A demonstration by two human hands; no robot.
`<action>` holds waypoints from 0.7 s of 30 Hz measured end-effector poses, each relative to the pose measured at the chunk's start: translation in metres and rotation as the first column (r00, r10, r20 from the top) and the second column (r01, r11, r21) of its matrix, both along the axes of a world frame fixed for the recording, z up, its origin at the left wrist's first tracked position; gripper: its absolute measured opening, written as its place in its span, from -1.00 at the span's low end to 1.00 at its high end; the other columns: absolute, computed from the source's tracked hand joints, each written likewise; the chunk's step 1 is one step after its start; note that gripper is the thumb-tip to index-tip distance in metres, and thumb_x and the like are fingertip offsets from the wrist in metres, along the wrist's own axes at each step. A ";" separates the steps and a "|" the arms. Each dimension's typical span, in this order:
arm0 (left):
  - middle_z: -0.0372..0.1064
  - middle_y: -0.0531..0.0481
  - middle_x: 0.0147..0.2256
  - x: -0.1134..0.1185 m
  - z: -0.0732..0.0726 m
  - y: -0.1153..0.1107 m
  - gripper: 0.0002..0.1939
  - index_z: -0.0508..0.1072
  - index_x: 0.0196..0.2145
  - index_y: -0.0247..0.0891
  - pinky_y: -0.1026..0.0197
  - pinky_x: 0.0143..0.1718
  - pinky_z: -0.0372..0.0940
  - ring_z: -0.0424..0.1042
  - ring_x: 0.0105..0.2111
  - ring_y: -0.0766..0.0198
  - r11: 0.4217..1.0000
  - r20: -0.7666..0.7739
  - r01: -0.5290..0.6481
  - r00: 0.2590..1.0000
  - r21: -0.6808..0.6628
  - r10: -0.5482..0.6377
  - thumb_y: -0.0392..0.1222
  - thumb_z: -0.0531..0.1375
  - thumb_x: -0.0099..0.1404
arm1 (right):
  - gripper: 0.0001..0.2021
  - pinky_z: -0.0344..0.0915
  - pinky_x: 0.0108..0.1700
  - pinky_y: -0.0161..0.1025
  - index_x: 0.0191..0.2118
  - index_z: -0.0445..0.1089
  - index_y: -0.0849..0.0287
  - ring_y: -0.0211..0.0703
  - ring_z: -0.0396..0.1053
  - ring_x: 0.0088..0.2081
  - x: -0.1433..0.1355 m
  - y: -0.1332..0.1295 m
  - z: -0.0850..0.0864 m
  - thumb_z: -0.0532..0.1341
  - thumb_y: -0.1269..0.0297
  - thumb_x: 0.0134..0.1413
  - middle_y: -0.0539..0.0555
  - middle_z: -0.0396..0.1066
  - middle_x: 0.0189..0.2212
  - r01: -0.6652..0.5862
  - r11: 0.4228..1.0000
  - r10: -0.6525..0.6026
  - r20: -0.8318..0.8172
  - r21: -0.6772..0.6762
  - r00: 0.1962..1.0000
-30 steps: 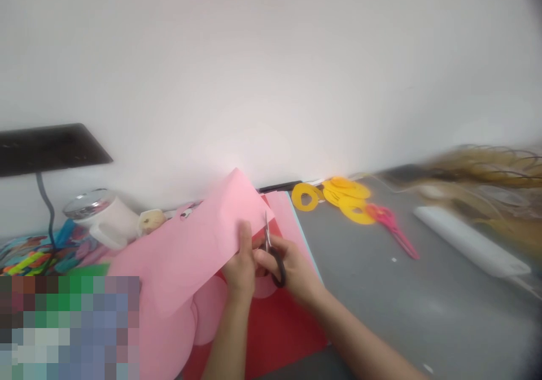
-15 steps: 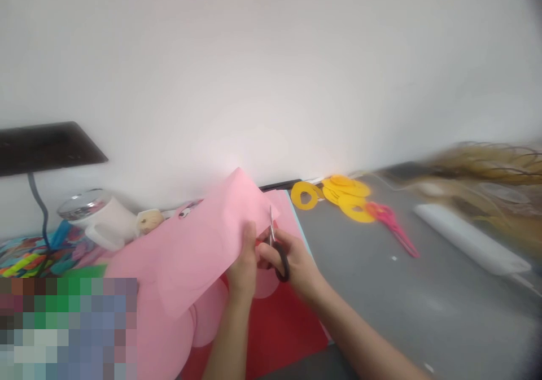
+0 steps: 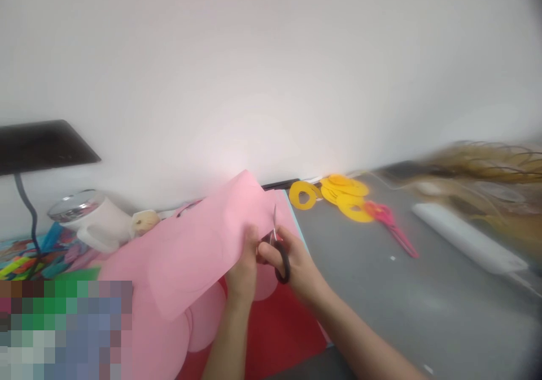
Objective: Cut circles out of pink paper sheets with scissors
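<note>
A large sheet of pink paper (image 3: 203,244) with faint drawn curves is raised off the table and bent. My left hand (image 3: 245,264) grips its lower right edge, thumb on top. In my right hand (image 3: 296,261) is a pair of scissors (image 3: 282,261) with black handles, its blades pointing up at the pink sheet's right edge. The fingers of both hands come close together. Beneath them lie a red sheet (image 3: 279,335) and cut pink discs (image 3: 207,320).
Yellow paper rings (image 3: 302,195) and pink scissors (image 3: 392,227) lie right of the paper stack. A white bar-shaped object (image 3: 468,236) is farther right. On the left stand a white mug (image 3: 97,219) and a dark screen (image 3: 46,145) before the wall.
The raised pink sheet has flexed, its top corner shifting slightly right and its lower part flattening. The scissors have tilted a little within my right hand. The view has moved slightly.
</note>
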State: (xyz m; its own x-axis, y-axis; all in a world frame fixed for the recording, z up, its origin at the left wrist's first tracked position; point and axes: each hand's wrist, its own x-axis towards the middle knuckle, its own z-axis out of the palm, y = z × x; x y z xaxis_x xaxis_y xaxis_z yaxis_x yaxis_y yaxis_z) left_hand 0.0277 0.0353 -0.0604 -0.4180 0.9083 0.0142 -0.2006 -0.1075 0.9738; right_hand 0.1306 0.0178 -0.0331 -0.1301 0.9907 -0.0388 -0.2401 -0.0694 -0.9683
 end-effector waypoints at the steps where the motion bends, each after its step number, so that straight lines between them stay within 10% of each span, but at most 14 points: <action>1: 0.49 -0.13 -0.21 0.000 0.000 0.000 -0.53 0.51 -0.18 -0.26 0.00 -0.10 0.37 0.45 -0.08 -0.01 1.000 -0.001 -0.007 1.000 -0.020 0.007 0.09 0.37 0.03 | -0.68 0.11 -0.40 -0.31 -0.42 0.19 0.13 -0.27 0.19 -0.46 -0.001 0.000 -0.001 0.37 0.15 -0.04 -0.11 0.27 -0.57 0.005 1.000 -0.005 0.004 -0.002 1.000; 21: 0.46 -0.08 -0.39 0.001 0.006 0.000 -0.61 0.50 -0.37 -0.27 -0.02 -0.09 0.35 0.46 -0.15 -0.01 0.995 0.015 0.065 0.998 -0.079 -0.064 0.12 0.37 0.02 | -0.65 0.01 -0.48 -0.35 -0.45 0.19 0.13 -0.30 0.09 -0.52 -0.006 -0.005 0.006 0.39 0.11 -0.08 -0.14 0.16 -0.62 0.058 0.994 -0.057 0.004 -0.091 0.998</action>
State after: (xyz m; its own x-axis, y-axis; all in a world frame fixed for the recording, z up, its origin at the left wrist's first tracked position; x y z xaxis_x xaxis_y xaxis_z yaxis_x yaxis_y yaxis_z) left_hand 0.0285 0.0354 -0.0540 -0.3581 0.9315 -0.0635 -0.2165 -0.0167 0.9761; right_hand 0.1247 0.0131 -0.0274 -0.0729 0.9890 -0.1289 -0.2445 -0.1431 -0.9590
